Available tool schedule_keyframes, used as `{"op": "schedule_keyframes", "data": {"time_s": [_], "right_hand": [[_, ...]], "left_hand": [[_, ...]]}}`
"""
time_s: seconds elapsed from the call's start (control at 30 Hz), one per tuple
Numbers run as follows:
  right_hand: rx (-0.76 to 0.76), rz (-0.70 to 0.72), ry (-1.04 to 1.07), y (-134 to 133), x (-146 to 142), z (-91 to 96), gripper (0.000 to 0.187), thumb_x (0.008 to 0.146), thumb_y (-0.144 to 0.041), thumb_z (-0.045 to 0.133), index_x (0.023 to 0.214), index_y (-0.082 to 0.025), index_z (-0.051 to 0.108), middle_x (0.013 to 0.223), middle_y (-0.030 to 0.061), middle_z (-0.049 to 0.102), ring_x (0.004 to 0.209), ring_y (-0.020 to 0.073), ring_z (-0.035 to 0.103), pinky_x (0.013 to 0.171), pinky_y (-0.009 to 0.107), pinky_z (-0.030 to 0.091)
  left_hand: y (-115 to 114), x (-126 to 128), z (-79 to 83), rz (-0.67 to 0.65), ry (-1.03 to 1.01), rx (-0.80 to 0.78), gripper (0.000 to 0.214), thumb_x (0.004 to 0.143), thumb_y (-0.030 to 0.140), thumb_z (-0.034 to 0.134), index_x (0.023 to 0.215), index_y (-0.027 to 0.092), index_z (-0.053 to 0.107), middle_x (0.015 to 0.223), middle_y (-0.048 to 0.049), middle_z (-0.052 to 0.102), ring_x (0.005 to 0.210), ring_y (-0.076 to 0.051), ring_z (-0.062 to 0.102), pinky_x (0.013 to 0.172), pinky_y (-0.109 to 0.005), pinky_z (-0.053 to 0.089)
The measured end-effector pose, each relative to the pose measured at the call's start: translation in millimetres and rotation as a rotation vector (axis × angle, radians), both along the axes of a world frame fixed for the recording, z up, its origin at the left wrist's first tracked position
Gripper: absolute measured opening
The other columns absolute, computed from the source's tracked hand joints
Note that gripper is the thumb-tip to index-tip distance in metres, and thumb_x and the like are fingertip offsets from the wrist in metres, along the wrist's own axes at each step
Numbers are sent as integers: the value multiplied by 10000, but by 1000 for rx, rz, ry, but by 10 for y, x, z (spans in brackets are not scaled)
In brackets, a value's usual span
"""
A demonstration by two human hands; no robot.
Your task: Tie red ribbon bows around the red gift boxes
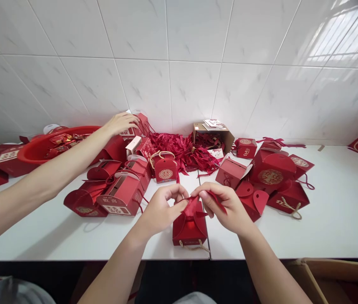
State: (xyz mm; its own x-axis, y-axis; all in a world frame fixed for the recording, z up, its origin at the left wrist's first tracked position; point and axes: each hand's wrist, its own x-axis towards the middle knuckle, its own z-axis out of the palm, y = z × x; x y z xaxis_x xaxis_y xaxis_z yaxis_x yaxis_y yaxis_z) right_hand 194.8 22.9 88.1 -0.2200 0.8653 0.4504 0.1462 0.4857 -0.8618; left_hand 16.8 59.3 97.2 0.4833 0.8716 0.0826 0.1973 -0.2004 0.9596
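A small red gift box point(189, 233) stands near the table's front edge, straight ahead of me, with a twisted cord handle hanging down its front. Above its folded top, a red ribbon point(191, 207) is pinched by both hands. My left hand point(163, 210) closes thumb and fingers on the ribbon from the left. On the other side my right hand point(224, 206) grips another part of it, and a strip trails over the fingers. The fingers hide part of the ribbon, so I cannot tell whether a knot is formed.
A co-worker's hand point(123, 123) reaches in from the left to red boxes by the wall. There stands a red basin point(30, 153) of wrapped sweets. Behind my hands lie a ribbon heap point(179, 150) and an open carton point(228, 138). Red boxes point(272, 169) crowd the right.
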Motion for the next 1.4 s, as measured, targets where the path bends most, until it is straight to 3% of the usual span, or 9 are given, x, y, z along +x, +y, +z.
{"op": "schedule_keyframes", "data": {"time_s": [0.13, 0.33, 0.53, 0.67, 0.83, 0.97, 1.1, 1.23, 1.4], "right_hand": [[254, 45, -215, 80, 148, -98, 195, 937, -169, 485, 992, -205, 669, 929, 66, 675, 872, 155, 632, 761, 274, 514], [506, -127, -429, 116, 158, -202, 302, 906, -100, 511, 1156, -231, 620, 1120, 81, 678, 984, 193, 617, 846, 356, 489], [284, -495, -282, -204, 445, -487, 227, 909, -185, 528, 1073, -214, 682, 939, 63, 726, 826, 162, 678, 710, 250, 539], [-46, -816, -412, -604, 949, -938, 263, 876, -373, 551, 922, -188, 731, 801, 73, 744, 640, 194, 684, 605, 272, 551], [-177, -799, -477, -774, 995, -1045, 340, 827, -448, 598, 1049, -206, 688, 1010, 90, 712, 788, 220, 676, 674, 309, 568], [-73, -617, -377, -565, 511, -854, 298, 907, -358, 521, 1138, -198, 618, 1101, 118, 656, 998, 227, 630, 869, 362, 524], [-166, -336, -360, -321, 75, -855, 379, 950, -320, 430, 1304, -210, 507, 1147, 112, 629, 1074, 214, 601, 917, 367, 501], [-261, -361, -301, -204, -93, -1011, 405, 959, -328, 380, 1330, -204, 486, 950, 75, 639, 834, 185, 635, 744, 313, 524], [-303, -450, -166, -207, 39, -1056, 255, 891, -375, 527, 1059, -183, 514, 564, -83, 366, 489, 108, 391, 474, 213, 347]], "left_hand": [[51, -79, -36, -143, -19, -123, 372, 800, 199, 444, 430, 176, 409, 489, 34, 407, 551, -101, 411, 618, -236, 375], [17, -66, -61, -202, -136, -114, 400, 893, 298, 391, 677, 187, 709, 793, -35, 699, 833, -185, 623, 877, -327, 458], [-84, -441, -316, 366, 334, 373, 281, 843, 404, 521, 804, 205, 716, 912, -63, 732, 923, -235, 646, 864, -333, 474], [-123, -1007, -778, 622, 692, 129, 280, 793, 429, 525, 788, 229, 720, 814, -27, 760, 704, -240, 673, 644, -309, 504], [-208, -1102, -1212, 626, 764, 139, 236, 746, 402, 526, 684, 248, 694, 962, -53, 730, 977, -334, 644, 792, -453, 492], [-229, -672, -1198, 633, 419, 435, 204, 785, 418, 565, 793, 214, 572, 1064, -102, 618, 1086, -286, 559, 954, -464, 418], [-182, -284, -1124, 386, 174, 163, 219, 854, 412, 523, 934, 219, 459, 946, -40, 560, 899, -190, 598, 794, -323, 495], [-156, -181, -1107, 325, 178, 22, 225, 875, 436, 491, 859, 226, 410, 763, 36, 492, 648, -131, 525, 609, -249, 440], [-30, -401, -1063, 367, 342, 108, 245, 859, 437, 489, 757, 215, 471, 577, 64, 412, 547, -126, 433, 564, -235, 352]]}}
